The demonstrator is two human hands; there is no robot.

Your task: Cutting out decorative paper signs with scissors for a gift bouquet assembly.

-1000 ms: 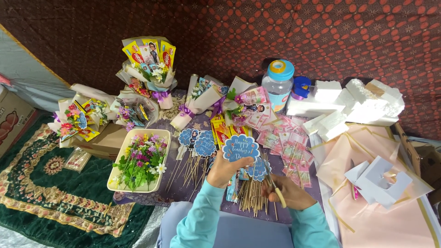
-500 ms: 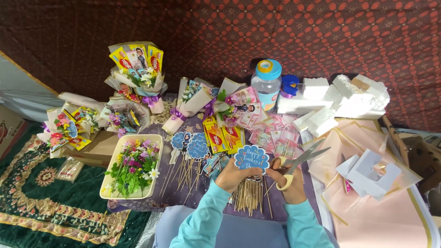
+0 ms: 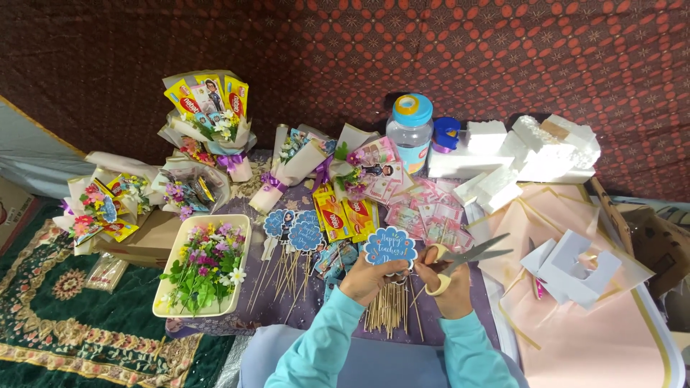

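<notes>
Pinched at its lower edge in the grip of the left hand (image 3: 368,276), a blue scalloped paper topper (image 3: 389,246) stands upright in front of the person, just above the low purple-covered surface (image 3: 284,316). Its face carries white lettering. The right hand (image 3: 449,287) has its grip closed through the yellow handles of a pair of scissors (image 3: 460,257), whose grey blades are parted and point up and to the right, away from the topper. Both hands sit close together, nearly touching, with teal sleeves (image 3: 316,352) running back toward the camera.

Directly beneath the hands lies a bundle of thin wooden skewers (image 3: 390,312), spread on the cloth. To the left of the topper, several more blue toppers on sticks (image 3: 295,233) lie fanned out, their sticks trailing toward the person. Further left rests a cream rectangular tray (image 3: 162,302) filled with small artificial flowers in pink, purple and white.

Behind the topper are yellow snack packets (image 3: 338,215) and a scatter of pink banknotes (image 3: 424,212). Beyond them stand wrapped snack-and-flower bouquets (image 3: 208,118), a clear plastic jar with a blue lid (image 3: 410,133), and white foam blocks (image 3: 532,151). To the right, sheets of pale pink wrapping paper (image 3: 596,330) cover the surface, with a cut white foam piece (image 3: 575,262) lying on top. A green patterned rug (image 3: 65,338) shows at lower left.
</notes>
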